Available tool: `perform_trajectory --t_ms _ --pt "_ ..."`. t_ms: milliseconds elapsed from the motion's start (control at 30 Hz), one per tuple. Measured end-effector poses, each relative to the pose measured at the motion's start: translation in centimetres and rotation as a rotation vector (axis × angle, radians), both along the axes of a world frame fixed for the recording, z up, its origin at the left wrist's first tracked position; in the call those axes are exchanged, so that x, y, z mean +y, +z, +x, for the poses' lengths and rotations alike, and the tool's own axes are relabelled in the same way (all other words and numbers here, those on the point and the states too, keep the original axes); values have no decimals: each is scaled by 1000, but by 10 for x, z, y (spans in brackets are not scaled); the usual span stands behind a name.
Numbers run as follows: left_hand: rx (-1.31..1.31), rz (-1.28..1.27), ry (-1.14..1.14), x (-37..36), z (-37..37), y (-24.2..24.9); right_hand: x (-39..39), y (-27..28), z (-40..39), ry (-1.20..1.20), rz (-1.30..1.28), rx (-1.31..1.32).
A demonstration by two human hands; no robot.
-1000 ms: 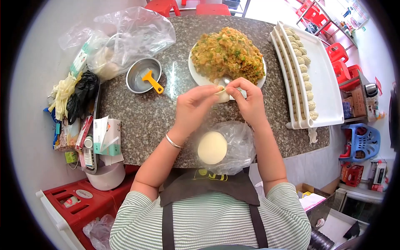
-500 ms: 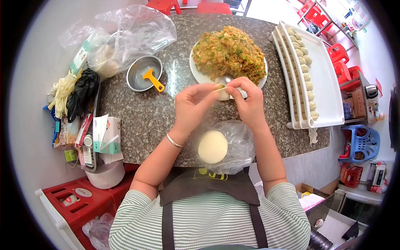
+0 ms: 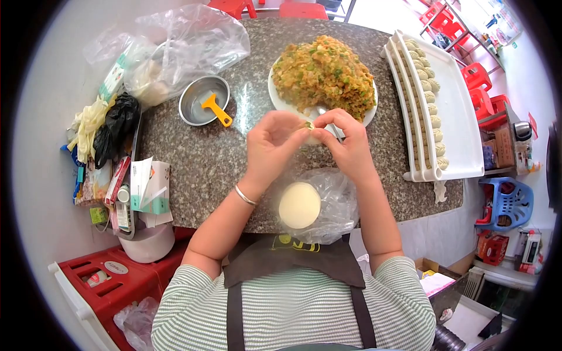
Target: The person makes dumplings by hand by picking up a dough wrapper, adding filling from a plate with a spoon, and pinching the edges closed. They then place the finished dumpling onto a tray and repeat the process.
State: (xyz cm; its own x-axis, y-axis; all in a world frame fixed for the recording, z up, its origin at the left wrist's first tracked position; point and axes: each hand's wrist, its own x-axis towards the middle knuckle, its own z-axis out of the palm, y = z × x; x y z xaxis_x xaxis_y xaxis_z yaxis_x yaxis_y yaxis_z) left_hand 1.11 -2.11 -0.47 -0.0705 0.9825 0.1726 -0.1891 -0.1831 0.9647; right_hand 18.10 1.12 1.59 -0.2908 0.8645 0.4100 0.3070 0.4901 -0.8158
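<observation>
Between the fingertips of both hands is a small dumpling, a pale wrapper with a bit of greenish filling showing at its top. My left hand pinches it from the left, thumb and forefinger together. From the other side my right hand pinches the wrapper's edge. Just beyond the hands stands a white plate heaped with chopped orange-and-green filling. A spoon rests in it, partly hidden by my right hand. Nearer to me, a stack of round wrappers lies on a clear plastic bag.
Stacked white trays at the right carry rows of pleated dumplings. A metal bowl holds a yellow-handled scraper. Plastic bags, black bags and a tissue box crowd the left side.
My fingers have shifted slightly along the dumpling's edge, and more green filling shows at its top. The view has moved a little; the other things stay put.
</observation>
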Motion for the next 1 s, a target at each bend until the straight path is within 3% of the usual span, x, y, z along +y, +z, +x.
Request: perform_trajectory --t_ms 133,167,233,367,733,867,933,1000 --pt "204 63 -17 -1 -2 -1 1 -5 1 -53 40 -3" --pt "203 63 -17 -1 -3 -2 1 -4 2 -53 40 -4" --pt "120 53 -58 1 -3 -4 0 0 5 -20 -203 65" --pt "51 54 -106 1 -3 -1 6 1 7 60 -137 46" --pt "-44 -29 -38 -1 0 -3 -1 -3 -2 -67 23 33" --pt "-17 81 -40 0 0 -6 -1 -5 -1 -70 -21 56" --pt "32 62 -77 0 -2 -5 3 -5 5 13 -188 81" --pt "51 86 -74 1 -2 -5 4 1 5 33 -143 46"
